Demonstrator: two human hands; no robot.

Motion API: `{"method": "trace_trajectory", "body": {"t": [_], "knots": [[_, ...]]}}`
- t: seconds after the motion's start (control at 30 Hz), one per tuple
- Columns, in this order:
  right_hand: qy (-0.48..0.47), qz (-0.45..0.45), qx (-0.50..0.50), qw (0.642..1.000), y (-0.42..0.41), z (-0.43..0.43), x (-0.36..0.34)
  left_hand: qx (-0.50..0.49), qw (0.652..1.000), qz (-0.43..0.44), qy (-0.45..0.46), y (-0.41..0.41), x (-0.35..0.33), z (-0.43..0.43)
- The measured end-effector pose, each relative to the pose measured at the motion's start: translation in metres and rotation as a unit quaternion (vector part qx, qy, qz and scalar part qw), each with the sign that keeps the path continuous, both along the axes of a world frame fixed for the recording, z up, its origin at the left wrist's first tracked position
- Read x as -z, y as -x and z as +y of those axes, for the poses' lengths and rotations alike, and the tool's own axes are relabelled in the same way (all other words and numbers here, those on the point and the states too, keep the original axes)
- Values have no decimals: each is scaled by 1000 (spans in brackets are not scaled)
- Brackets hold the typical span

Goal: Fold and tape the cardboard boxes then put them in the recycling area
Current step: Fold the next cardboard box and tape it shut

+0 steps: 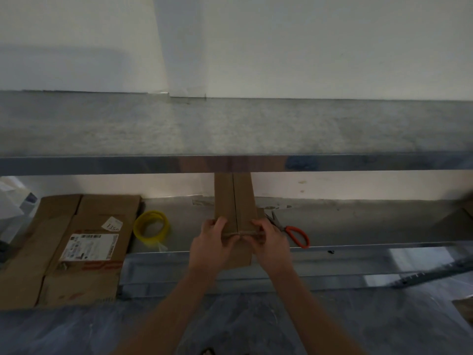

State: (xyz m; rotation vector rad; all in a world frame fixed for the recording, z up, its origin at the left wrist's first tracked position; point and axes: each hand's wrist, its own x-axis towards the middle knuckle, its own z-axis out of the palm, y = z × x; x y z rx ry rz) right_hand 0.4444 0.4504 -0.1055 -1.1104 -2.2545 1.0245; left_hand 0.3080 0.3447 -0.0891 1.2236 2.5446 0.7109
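Observation:
A narrow folded cardboard box (pixel 234 198) lies lengthwise on the lower metal shelf (pixel 358 226), its far end hidden under the upper shelf. My left hand (pixel 211 242) and my right hand (pixel 268 242) grip its near part from either side, fingers pinching a thin band of tape or string (pixel 239 234) that runs across the box. A yellow tape roll (pixel 151 226) lies to the left of the box. A flattened cardboard box (pixel 69 249) with a shipping label rests at the far left.
Orange-handled scissors (pixel 291 233) lie just right of my right hand. The upper metal shelf (pixel 230 129) overhangs the work area. A white wall stands behind. Plastic sheeting covers the floor (pixel 256 324) below the shelf.

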Motion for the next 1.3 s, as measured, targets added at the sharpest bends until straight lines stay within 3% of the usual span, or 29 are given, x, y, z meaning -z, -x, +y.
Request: {"method": "trace_trajectory", "body": {"t": [0.13,0.2,0.4,0.53,0.67,0.83,1.0,1.2,1.3], "knots": [[109,9,-113,988,-15,27,-12,134,971,-195,-15,41,0,-14],[131,-6,-164,978,-20,39,-22,191,951,-243,-8,59,-5,-17],[24,-83,-144,986,-6,42,-30,102,975,-196,-27,44,-7,-7],[64,-34,-65,995,-9,19,-24,49,987,-144,-49,17,-8,-16],[66,-9,50,997,-8,-5,-17,81,987,-122,-59,-7,-6,-30],[146,72,185,969,-6,-39,-18,65,995,-74,-7,63,-24,-2],[221,151,176,947,7,-72,-16,113,974,-182,71,122,-26,25],[265,282,157,908,-2,-61,-21,94,960,-263,-31,123,-24,5],[144,174,188,956,-10,-41,-23,56,956,-278,-73,107,-21,-20]]}}
